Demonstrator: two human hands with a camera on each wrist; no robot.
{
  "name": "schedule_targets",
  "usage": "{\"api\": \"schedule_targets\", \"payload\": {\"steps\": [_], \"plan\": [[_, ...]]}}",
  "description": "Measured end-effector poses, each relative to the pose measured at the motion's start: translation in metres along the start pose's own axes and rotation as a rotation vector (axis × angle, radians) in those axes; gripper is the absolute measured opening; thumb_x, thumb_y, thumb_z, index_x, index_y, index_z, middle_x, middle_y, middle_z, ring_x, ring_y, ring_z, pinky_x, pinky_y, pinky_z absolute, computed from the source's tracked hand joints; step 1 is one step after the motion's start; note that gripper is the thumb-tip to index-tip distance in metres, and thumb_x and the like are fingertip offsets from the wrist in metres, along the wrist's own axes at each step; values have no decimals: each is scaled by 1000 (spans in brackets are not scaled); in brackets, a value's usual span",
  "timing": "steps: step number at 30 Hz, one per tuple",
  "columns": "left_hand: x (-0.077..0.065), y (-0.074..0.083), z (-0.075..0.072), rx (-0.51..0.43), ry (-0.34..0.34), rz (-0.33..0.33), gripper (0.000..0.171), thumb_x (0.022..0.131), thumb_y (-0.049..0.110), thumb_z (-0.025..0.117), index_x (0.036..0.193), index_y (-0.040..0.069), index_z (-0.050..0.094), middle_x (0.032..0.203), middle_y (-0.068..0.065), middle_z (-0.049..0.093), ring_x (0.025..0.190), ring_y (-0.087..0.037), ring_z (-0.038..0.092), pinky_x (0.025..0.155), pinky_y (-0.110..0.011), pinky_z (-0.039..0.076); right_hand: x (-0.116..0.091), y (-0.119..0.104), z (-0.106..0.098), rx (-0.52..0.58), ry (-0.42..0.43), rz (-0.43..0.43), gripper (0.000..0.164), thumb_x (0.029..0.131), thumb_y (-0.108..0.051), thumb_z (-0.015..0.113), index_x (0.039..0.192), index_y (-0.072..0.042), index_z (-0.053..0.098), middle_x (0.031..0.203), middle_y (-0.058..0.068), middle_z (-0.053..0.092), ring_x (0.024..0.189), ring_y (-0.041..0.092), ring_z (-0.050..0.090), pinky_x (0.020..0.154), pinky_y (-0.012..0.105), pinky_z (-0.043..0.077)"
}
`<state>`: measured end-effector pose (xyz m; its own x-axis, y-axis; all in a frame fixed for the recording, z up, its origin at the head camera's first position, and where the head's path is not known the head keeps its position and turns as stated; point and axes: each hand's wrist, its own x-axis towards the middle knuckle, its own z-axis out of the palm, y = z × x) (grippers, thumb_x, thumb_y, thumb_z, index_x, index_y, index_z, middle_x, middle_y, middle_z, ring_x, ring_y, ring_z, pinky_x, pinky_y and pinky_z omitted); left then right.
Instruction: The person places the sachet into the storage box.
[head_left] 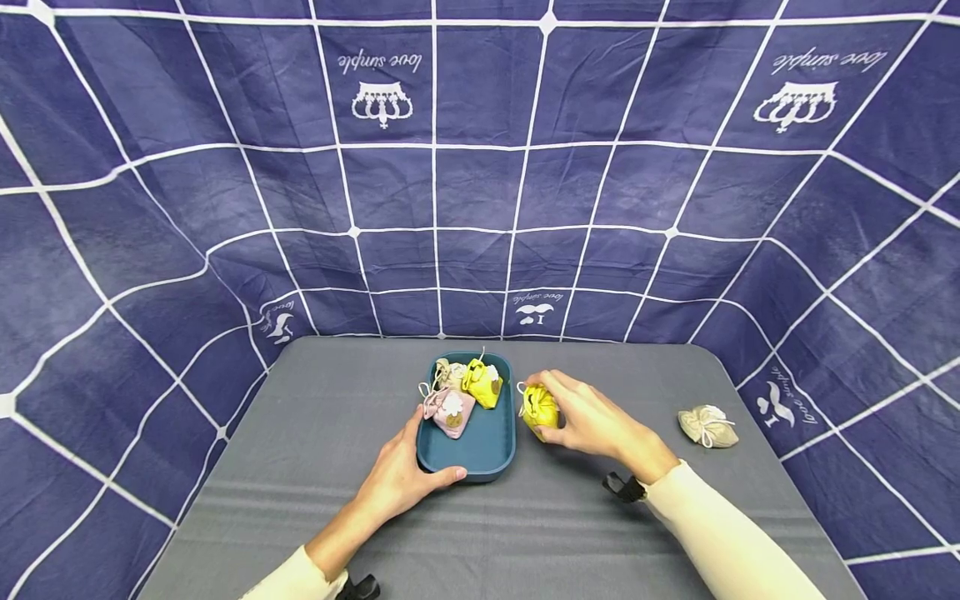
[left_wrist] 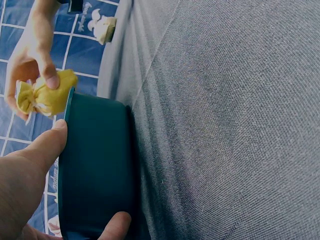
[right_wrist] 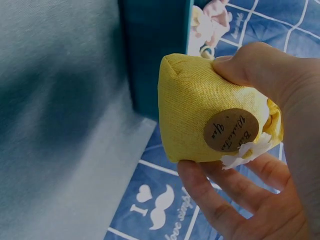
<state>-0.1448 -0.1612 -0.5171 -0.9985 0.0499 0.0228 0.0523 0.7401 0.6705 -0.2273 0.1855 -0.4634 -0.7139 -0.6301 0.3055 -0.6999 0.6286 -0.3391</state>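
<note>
My right hand (head_left: pixel 588 414) grips a yellow drawstring pouch (right_wrist: pixel 200 110) between thumb and fingers, held up just right of a dark teal box (head_left: pixel 467 454). A round brown sticker and a white flower show on the pouch in the right wrist view. At the box's near-left corner, my left hand (head_left: pixel 401 472) holds it, thumb along the front rim and fingers at the left side. Inside lie a pink pouch (head_left: pixel 450 414), a beige pouch (head_left: pixel 450 375) partly hidden behind it, and another yellow pouch (head_left: pixel 483 385) at the back right.
Another beige pouch (head_left: pixel 708 426) lies on the grey cloth-covered table (head_left: pixel 322 417) far to the right. Blue cloth with white grid lines (head_left: pixel 480 183) rises behind the table and along both sides.
</note>
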Motion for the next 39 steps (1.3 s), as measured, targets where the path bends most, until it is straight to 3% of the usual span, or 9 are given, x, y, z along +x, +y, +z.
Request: {"api": "schedule_targets", "payload": {"steps": [13, 23, 39], "plan": [[0, 0, 0, -2, -1, -3, 138, 78, 61, 105, 181, 1, 35, 173, -34, 56, 156, -53, 62, 126, -68, 53, 28, -14, 3, 5, 4, -34, 63, 95, -26, 95, 150, -20, 64, 140, -1, 74, 113, 16, 78, 101, 42, 68], [0, -1, 0, -3, 6, 10, 138, 78, 60, 106, 180, -1, 35, 171, -36, 57, 155, -54, 62, 125, -69, 54, 49, -24, 6, 21, 10, -87, 65, 94, -25, 96, 149, -13, 64, 136, 4, 74, 111, 19, 79, 99, 41, 69], [0, -1, 0, -5, 4, 10, 139, 78, 59, 107, 180, -1, 35, 170, -36, 58, 154, -53, 64, 124, -68, 55, 71, -30, 19, 34, 4, -117, 65, 95, -25, 95, 150, -11, 64, 140, 6, 75, 112, 19, 78, 100, 40, 68]]}}
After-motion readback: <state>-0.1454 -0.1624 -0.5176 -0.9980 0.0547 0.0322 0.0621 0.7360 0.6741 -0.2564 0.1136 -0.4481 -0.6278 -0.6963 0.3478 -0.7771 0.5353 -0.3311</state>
